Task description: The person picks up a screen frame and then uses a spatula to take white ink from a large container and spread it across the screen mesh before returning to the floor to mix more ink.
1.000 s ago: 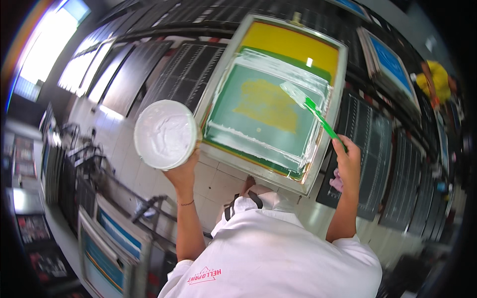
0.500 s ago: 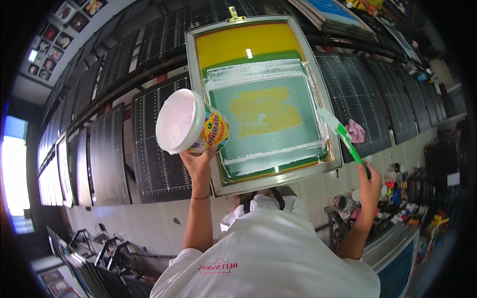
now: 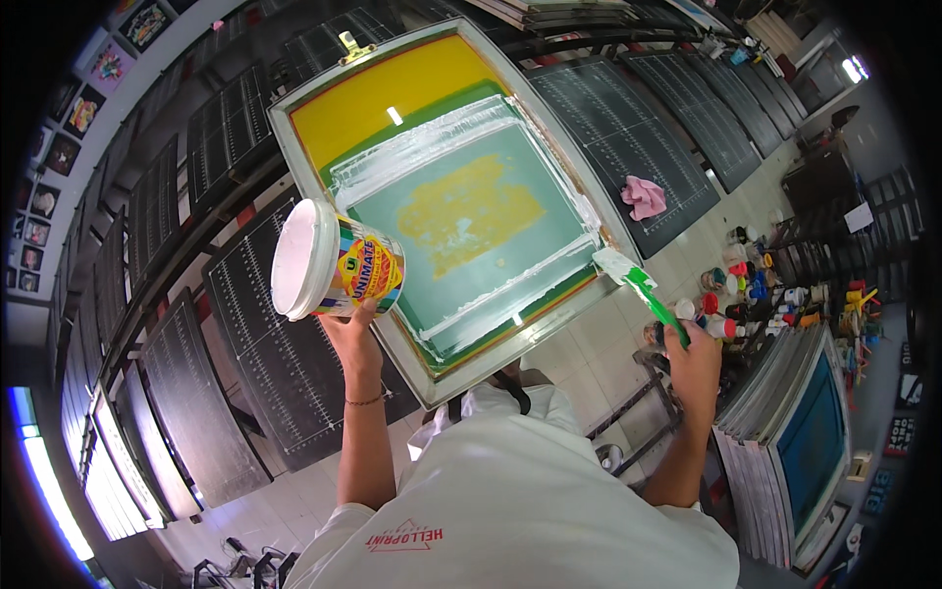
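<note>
Left hand [image 3: 351,332] raised, fingers closed under a tilted white tub [image 3: 334,261] with a yellow and red label, held just beside the left edge of the screen frame [image 3: 444,196]. Right hand [image 3: 693,355] closed around the green handle of a spatula [image 3: 643,290], its white-smeared blade touching the frame's lower right corner. The frame's mesh is green and yellow, streaked with white ink. A pink rag [image 3: 644,196] lies on a dark board [image 3: 628,147] to the right; small jars [image 3: 751,285] stand beyond.
</note>
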Demonstrator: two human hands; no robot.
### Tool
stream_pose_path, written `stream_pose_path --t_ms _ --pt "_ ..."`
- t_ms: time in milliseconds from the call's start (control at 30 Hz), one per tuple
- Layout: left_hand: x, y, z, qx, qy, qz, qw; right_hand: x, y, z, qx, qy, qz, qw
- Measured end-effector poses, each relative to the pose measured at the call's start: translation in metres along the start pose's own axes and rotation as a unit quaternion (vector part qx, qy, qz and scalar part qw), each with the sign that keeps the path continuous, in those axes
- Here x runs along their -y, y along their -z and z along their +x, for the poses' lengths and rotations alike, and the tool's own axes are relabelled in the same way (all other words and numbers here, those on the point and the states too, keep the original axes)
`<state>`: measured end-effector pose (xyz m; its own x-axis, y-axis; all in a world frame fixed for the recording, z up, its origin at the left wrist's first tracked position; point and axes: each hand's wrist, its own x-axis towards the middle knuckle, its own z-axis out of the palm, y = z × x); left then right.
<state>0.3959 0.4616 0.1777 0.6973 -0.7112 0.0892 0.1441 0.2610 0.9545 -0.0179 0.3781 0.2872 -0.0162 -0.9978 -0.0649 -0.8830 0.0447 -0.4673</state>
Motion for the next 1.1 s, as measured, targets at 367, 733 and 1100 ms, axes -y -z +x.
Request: stream_pose_path --t_ms 367,733,1100 --pt "0.015 0.001 0.000 -0.039 -0.010 0.038 0.998 0.018 -0.024 0.044 0.014 0.033 -0.057 0.998" --pt "0.023 0.004 -0.004 -0.102 -0.001 0.032 0.994 0.062 -0.042 0.100 -0.026 0.119 -0.064 0.991" --pt "0.009 -0.006 -0.008 -0.107 0.017 0.059 0.992 0.118 -0.072 0.176 -0.009 0.183 -0.061 0.981"
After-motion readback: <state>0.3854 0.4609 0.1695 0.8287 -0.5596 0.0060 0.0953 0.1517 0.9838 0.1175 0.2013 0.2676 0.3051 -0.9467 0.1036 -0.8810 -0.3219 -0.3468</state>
